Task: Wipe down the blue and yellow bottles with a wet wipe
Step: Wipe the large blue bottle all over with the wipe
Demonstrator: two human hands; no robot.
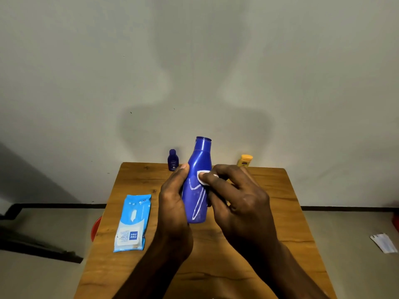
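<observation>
The big blue bottle [197, 182] stands upright above the table [269, 212], gripped by the left hand [172, 197]. The right hand [235, 195] pinches a wipe [204, 178] against its right shoulder; remaining strokes probably run down its length.

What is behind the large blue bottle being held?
Behind the large blue bottle, at the table's far edge, stand a small blue bottle to its left and a yellow bottle to its right. The right hand covers the yellow bottle's base.
</observation>
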